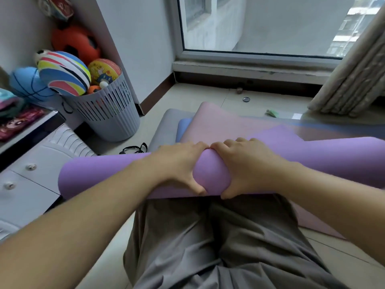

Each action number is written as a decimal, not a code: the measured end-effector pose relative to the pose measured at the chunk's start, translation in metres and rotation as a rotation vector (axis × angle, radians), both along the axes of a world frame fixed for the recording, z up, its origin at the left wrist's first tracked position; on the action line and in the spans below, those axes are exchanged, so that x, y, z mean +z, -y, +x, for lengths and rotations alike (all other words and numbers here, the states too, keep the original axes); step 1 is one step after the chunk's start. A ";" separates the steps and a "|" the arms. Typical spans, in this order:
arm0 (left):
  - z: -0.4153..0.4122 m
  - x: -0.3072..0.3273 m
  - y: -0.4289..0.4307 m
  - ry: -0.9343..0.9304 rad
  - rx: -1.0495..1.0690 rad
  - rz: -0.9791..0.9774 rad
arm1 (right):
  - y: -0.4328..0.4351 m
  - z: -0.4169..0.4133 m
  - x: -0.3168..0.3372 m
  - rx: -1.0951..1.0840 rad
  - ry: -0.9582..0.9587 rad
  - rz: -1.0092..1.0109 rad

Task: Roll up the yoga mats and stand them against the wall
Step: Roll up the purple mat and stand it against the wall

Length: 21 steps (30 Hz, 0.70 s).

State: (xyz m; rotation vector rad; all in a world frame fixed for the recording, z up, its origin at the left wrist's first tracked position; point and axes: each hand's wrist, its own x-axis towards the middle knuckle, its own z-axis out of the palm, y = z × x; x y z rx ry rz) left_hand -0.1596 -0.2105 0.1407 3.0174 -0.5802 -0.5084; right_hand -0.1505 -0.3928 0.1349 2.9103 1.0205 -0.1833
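Note:
A purple yoga mat (100,174) is rolled into a thick tube lying crosswise in front of my knees. My left hand (177,163) and my right hand (248,163) grip the roll side by side at its middle, fingers over the top and thumbs underneath. A flap of the purple mat (277,134) still lies flat beyond the roll. Under it lie a pink mat (218,119), a blue mat (184,126) and a grey mat (166,126), spread on the floor.
A grey slatted basket (112,113) full of balls stands at the left against the white wall (145,49). White drawers (35,180) sit at the near left. A black strap (135,149) lies on the tiles. A window (270,24) and a curtain (354,76) are ahead.

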 end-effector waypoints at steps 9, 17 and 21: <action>-0.028 0.005 0.010 -0.173 -0.078 -0.074 | 0.012 -0.030 0.017 0.065 -0.154 -0.074; -0.041 -0.004 0.011 0.071 -0.082 0.004 | 0.013 0.004 0.009 -0.054 -0.553 -0.008; -0.041 -0.017 0.009 0.126 -0.070 0.005 | 0.007 0.009 0.011 -0.091 -0.594 -0.016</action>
